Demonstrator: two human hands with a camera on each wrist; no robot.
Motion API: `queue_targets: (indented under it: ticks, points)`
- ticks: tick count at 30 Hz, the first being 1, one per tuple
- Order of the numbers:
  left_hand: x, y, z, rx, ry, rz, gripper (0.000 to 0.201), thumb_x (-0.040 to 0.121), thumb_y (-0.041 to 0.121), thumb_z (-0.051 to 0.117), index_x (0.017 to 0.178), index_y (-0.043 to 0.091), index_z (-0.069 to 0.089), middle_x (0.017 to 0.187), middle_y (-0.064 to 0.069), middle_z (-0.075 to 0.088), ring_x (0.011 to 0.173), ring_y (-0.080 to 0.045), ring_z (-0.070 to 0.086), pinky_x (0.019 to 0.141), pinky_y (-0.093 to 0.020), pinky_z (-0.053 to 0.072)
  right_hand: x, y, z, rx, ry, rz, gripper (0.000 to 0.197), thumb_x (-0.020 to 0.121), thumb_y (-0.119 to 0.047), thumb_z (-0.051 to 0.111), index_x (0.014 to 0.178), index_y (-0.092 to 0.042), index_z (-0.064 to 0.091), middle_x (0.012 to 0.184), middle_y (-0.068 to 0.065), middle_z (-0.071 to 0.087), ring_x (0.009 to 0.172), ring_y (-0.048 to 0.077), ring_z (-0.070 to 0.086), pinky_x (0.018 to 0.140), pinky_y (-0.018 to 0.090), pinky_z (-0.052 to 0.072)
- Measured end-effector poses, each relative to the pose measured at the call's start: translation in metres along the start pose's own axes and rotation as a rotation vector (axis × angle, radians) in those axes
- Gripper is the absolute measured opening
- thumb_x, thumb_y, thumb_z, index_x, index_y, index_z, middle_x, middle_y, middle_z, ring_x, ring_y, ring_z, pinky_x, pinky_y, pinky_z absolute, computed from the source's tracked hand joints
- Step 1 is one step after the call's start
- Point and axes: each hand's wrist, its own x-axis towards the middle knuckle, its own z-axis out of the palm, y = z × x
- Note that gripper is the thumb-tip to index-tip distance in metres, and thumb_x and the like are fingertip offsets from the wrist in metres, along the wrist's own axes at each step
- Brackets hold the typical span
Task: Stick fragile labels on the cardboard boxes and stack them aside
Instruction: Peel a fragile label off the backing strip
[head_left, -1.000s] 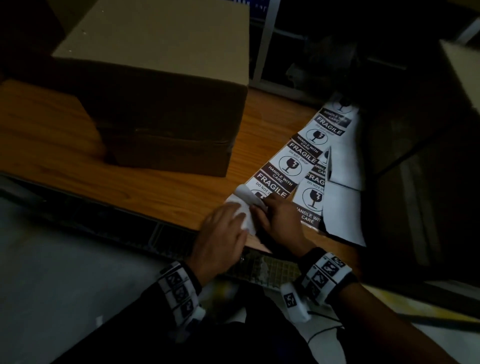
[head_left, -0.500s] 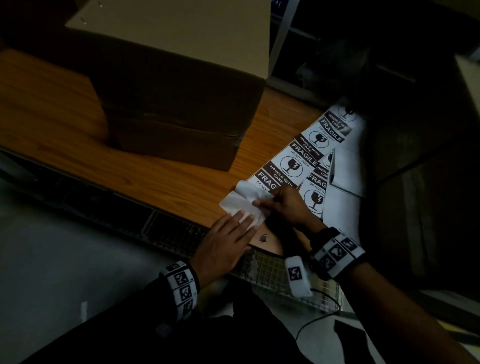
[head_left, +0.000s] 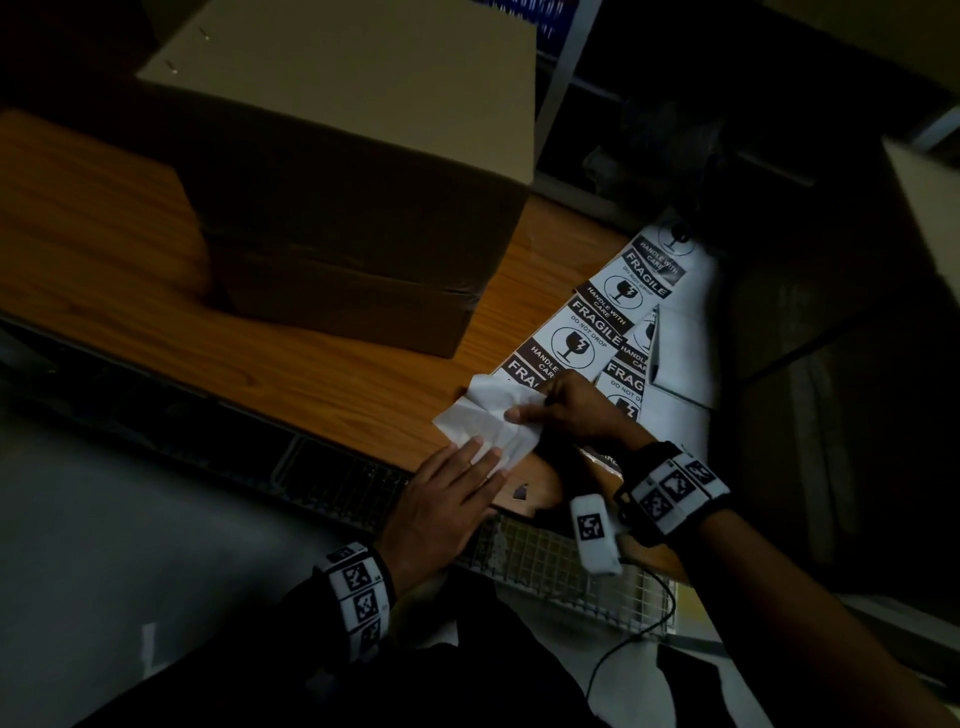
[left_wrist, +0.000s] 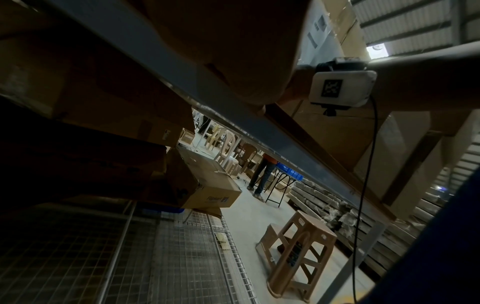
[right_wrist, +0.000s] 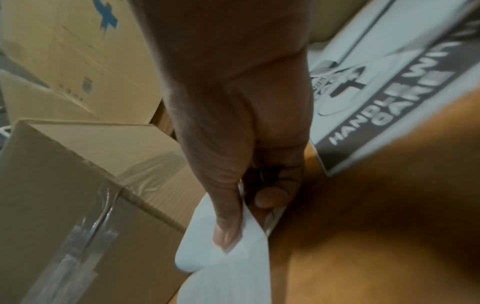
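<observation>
Your right hand (head_left: 569, 410) pinches the white label sheet (head_left: 485, 421) at the bench's (head_left: 322, 384) near edge; your left hand (head_left: 447, 506) presses it flat with straight fingers. The cardboard box (head_left: 343, 208) sits toward the far edge.

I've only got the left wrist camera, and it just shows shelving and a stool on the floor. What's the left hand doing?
Observer: In the head view, the left hand lies flat, fingers straight, pressing a white sheet onto the wooden table.
Operator: And the right hand?
Observer: The right hand pinches the edge of that sheet. The right wrist view shows the thumb clamped on it.
Operator: Any label on the box?
Observer: None shows on the visible faces of the cardboard box. The label strip lies on the table to its right.
</observation>
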Motion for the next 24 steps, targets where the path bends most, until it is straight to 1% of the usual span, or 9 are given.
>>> queue_targets:
  ticks: [1,4,5,7,8,10,13,20,24]
  points:
    - [0.0,0.0,0.0,-0.007,0.005,0.0,0.039,0.093,0.029,0.054,0.127,0.014,0.062,0.144,-0.008,0.052,0.134,-0.031,0.046,0.108,-0.045,0.034,0.001,-0.001,-0.002,-0.017,-0.013,-0.001,0.043,0.08,-0.022,0.08,0.045,-0.017,0.056,0.041,-0.008,0.049,0.037,0.006,0.04,0.044,0.02,0.031]
    - [0.0,-0.001,0.001,-0.013,0.005,0.005,0.038,0.093,0.03,0.055,0.127,0.014,0.063,0.144,-0.008,0.052,0.135,-0.03,0.045,0.108,-0.044,0.034,0.006,-0.005,-0.006,-0.053,-0.067,-0.001,0.038,0.078,-0.026,0.081,0.054,-0.008,0.059,0.046,-0.004,0.052,0.042,0.011,0.044,0.05,0.027,0.035]
    - [0.0,-0.002,0.001,-0.018,0.007,0.004,0.038,0.093,0.03,0.056,0.126,0.014,0.063,0.144,-0.007,0.052,0.135,-0.03,0.045,0.108,-0.044,0.034,0.007,-0.006,-0.007,-0.059,-0.073,0.0,0.038,0.079,-0.025,0.081,0.053,-0.009,0.058,0.046,-0.006,0.053,0.041,0.01,0.046,0.05,0.027,0.036]
    - [0.0,-0.003,0.002,-0.031,0.01,0.004,0.037,0.094,0.03,0.056,0.126,0.014,0.064,0.144,-0.006,0.052,0.135,-0.029,0.045,0.108,-0.044,0.035,0.006,-0.01,-0.01,-0.054,-0.092,-0.004,0.037,0.082,-0.015,0.077,0.052,-0.016,0.055,0.042,-0.013,0.055,0.039,-0.001,0.048,0.048,0.017,0.037]
    - [0.0,-0.003,0.002,-0.036,0.009,0.004,0.037,0.094,0.031,0.056,0.126,0.015,0.063,0.144,-0.006,0.052,0.135,-0.029,0.045,0.107,-0.044,0.036,0.007,-0.011,-0.011,-0.049,-0.104,-0.005,0.037,0.083,-0.012,0.076,0.053,-0.019,0.056,0.041,-0.015,0.055,0.039,-0.004,0.049,0.047,0.012,0.036]
    - [0.0,-0.006,0.003,-0.049,0.007,0.006,0.037,0.095,0.031,0.056,0.127,0.015,0.063,0.144,-0.005,0.052,0.136,-0.029,0.044,0.107,-0.044,0.037,0.009,-0.012,-0.013,-0.058,-0.127,-0.008,0.037,0.084,-0.011,0.075,0.053,-0.021,0.057,0.042,-0.015,0.057,0.039,-0.005,0.051,0.045,0.01,0.036]
    - [-0.001,-0.008,0.002,-0.067,0.016,0.013,0.035,0.095,0.031,0.055,0.125,0.015,0.064,0.143,-0.005,0.053,0.135,-0.028,0.045,0.106,-0.044,0.037,0.013,-0.013,-0.015,-0.096,-0.153,0.018,0.032,0.082,-0.018,0.078,0.055,-0.016,0.061,0.045,-0.009,0.06,0.04,0.0,0.053,0.045,0.015,0.038]
    - [-0.001,-0.009,0.001,-0.094,0.013,0.001,0.035,0.094,0.031,0.056,0.124,0.016,0.064,0.143,-0.003,0.053,0.135,-0.028,0.046,0.106,-0.044,0.036,0.02,-0.02,-0.018,-0.163,-0.208,0.024,0.029,0.081,-0.022,0.079,0.059,-0.01,0.063,0.048,-0.005,0.063,0.041,0.004,0.057,0.043,0.014,0.041]
    - [0.001,-0.009,-0.009,-0.123,-0.017,0.006,0.036,0.096,0.032,0.051,0.125,0.017,0.064,0.143,-0.002,0.053,0.134,-0.026,0.046,0.106,-0.042,0.036,0.017,-0.022,-0.026,-0.2,-0.256,0.036,0.04,0.072,-0.034,0.085,0.062,-0.002,0.064,0.053,0.002,0.064,0.052,0.013,0.063,0.051,0.02,0.044]
